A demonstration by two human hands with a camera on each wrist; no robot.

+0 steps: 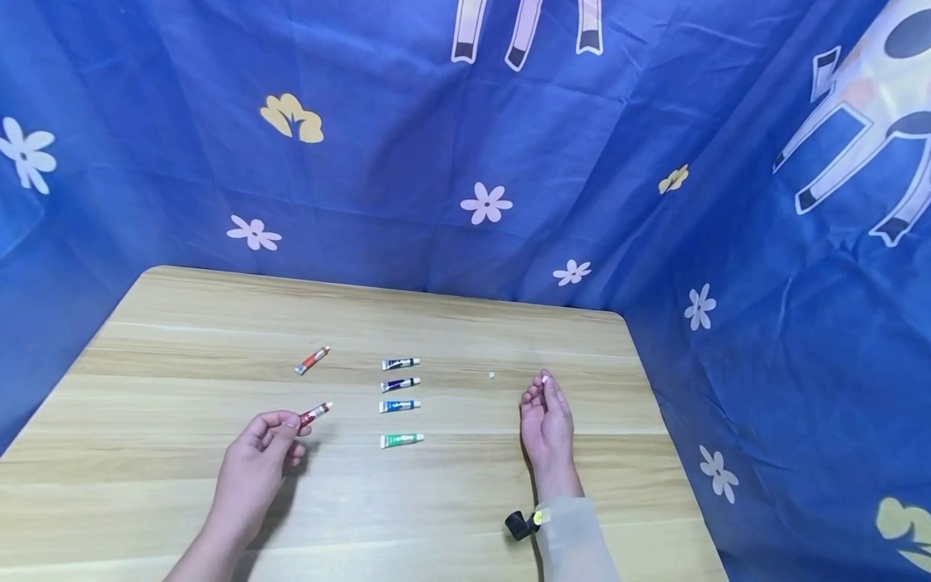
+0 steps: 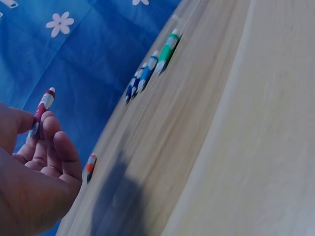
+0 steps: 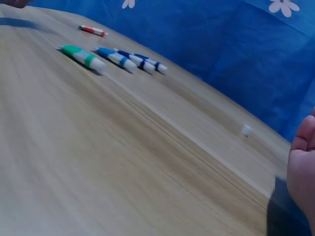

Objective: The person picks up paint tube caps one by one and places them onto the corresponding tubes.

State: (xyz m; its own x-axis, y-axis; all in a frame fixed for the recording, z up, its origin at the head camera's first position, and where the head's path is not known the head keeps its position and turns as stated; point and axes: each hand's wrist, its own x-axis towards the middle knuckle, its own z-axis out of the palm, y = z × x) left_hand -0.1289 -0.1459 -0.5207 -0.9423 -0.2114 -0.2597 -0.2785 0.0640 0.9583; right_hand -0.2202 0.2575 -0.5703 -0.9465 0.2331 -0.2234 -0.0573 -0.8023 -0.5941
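Observation:
Between thumb and fingers, my left hand pinches a dark red paint tube above the table, its pale tip pointing away to the right. The left wrist view shows the same tube rising from the fingertips. On the right, my right hand has its palm turned up and pinches a small white cap at the fingertips. Another small white cap lies on the table left of that hand. In the right wrist view only part of the right hand shows, and its fingertips are cut off.
An orange-red tube lies beyond the left hand. Mid-table, a column of tubes holds a black-labelled one, a dark violet one, a blue one and a green one. Blue cloth hangs behind the wooden table.

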